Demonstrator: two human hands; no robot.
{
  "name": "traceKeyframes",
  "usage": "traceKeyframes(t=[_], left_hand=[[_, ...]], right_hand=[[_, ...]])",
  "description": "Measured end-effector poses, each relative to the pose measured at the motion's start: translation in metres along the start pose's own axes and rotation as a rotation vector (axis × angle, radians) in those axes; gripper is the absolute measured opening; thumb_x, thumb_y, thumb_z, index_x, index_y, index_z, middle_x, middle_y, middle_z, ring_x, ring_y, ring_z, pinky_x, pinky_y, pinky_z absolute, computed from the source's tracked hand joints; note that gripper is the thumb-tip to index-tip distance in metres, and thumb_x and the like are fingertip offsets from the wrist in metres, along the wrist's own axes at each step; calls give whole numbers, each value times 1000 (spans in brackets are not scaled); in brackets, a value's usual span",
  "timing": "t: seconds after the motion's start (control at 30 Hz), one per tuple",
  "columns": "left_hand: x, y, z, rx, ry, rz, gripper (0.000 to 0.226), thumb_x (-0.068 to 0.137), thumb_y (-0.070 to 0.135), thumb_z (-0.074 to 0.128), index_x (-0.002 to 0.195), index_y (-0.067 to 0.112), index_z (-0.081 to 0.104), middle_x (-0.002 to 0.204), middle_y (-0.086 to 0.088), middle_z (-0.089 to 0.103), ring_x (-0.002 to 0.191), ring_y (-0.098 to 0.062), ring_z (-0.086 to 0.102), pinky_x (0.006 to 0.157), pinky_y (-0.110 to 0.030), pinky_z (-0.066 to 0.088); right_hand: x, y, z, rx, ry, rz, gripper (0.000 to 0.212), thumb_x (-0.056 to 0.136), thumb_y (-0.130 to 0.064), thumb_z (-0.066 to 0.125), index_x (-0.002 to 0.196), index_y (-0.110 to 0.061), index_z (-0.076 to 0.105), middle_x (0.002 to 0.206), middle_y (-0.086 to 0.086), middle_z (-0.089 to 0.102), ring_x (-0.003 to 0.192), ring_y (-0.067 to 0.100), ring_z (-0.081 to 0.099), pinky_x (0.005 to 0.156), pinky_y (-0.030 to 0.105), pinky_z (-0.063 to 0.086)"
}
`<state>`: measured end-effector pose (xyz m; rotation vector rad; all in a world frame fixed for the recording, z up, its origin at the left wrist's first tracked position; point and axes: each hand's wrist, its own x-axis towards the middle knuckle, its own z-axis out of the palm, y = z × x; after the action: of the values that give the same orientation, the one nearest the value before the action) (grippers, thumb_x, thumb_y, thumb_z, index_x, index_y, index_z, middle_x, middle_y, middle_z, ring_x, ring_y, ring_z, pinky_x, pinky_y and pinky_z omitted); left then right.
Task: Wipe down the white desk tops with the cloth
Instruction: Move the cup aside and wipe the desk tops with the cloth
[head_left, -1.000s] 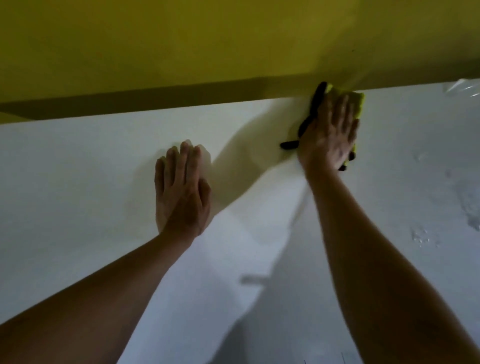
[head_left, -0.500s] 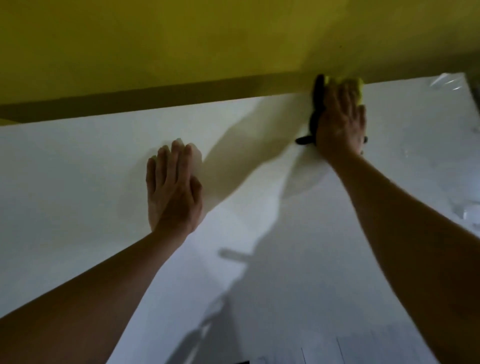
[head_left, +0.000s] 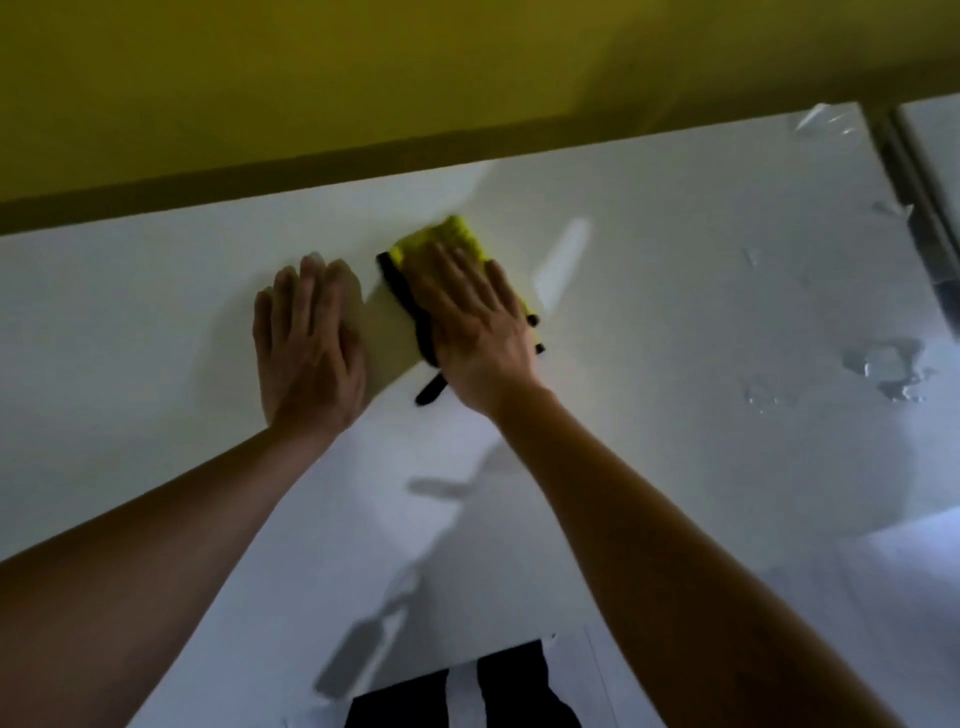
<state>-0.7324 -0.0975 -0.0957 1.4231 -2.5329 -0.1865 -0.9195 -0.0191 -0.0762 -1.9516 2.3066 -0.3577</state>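
Lengthwise, cloth (head_left: 457, 240) toward far-right edge

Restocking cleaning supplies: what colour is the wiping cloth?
Bright yellow cloth with black edging, head view.

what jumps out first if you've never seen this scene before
The bright yellow cloth with black trim stands out, pressed flat under the right hand near the middle of the white desk top. Just beside it the left hand lies flat on the bare surface. Behind the desk runs a yellow wall, and wet patches glisten at the right.
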Motion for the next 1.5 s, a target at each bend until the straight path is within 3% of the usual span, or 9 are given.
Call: traceKeyframes(t=[0.3, 0.4, 0.53, 0.67, 0.87, 1.0, 1.23, 1.33, 1.5], left_hand=[[-10, 19, 2, -26, 74, 95, 57, 102, 19, 38, 157, 5, 39, 164, -23, 37, 151, -44, 34, 125, -55, 22], [-30, 54, 9, -104, 77, 142, 57, 101, 16, 40, 157, 5, 40, 163, -21, 40, 151, -41, 36, 126, -53, 22], [-51, 108, 21, -189, 82, 74, 59, 99, 13, 36, 157, 3, 41, 163, -21, 40, 152, -43, 34, 127, -56, 21], [-61, 145, 26, -191, 39, 93, 63, 97, 17, 29, 157, 4, 41, 164, -22, 38, 153, -43, 33, 128, -54, 20], [-82, 182, 36, -88, 14, 208, 60, 102, 23, 38, 160, 8, 38, 169, -20, 30, 155, -42, 27, 129, -53, 15], [-82, 181, 38, -74, 30, 200, 59, 103, 23, 38, 161, 10, 36, 169, -19, 29, 155, -43, 26, 129, -53, 13], [-83, 183, 38, -79, 26, 206, 60, 103, 22, 38, 162, 14, 35, 170, -17, 29, 156, -41, 26, 129, -53, 16], [-83, 179, 38, -72, 59, 224, 57, 104, 22, 37, 161, 14, 38, 168, -17, 32, 155, -40, 30, 129, -50, 18], [-83, 181, 36, -74, 70, 239, 56, 105, 23, 35, 161, 14, 38, 168, -18, 33, 154, -40, 31, 129, -49, 17]], right_hand=[[-67, 146, -39, 6, 127, 541, 55, 105, -26, 39, 159, -24, 31, 167, 10, 23, 156, 24, 15, 127, 45, 9], [-90, 92, -27, -7, 164, 481, 57, 105, -24, 42, 161, -22, 27, 167, 11, 21, 156, 28, 14, 125, 48, 15], [-158, 8, -15, 52, -52, 242, 66, 104, -33, 39, 163, -31, 10, 170, 1, 5, 157, 22, -3, 128, 47, 1], [-197, 36, -19, 24, -67, 141, 63, 104, -35, 42, 162, -32, 16, 170, -2, 8, 157, 20, 0, 128, 48, 3], [-267, 208, -68, -6, 124, 619, 57, 107, -31, 34, 162, -29, 20, 170, 3, 13, 157, 21, 8, 125, 53, 13], [-272, 222, -70, -41, 156, 810, 58, 106, -37, 26, 162, -28, 18, 170, 4, 11, 157, 20, 4, 126, 49, 11], [-285, 42, -26, 63, 19, 285, 63, 102, -35, 39, 162, -25, 22, 169, 5, 15, 157, 24, 9, 127, 49, 10], [-291, 51, -23, 55, -38, 124, 63, 102, -44, 41, 160, -26, 28, 168, 2, 21, 157, 21, 13, 127, 49, 13], [-315, 183, -56, 7, 80, 499, 58, 105, -32, 35, 161, -28, 23, 169, 3, 16, 157, 21, 10, 126, 49, 13]])
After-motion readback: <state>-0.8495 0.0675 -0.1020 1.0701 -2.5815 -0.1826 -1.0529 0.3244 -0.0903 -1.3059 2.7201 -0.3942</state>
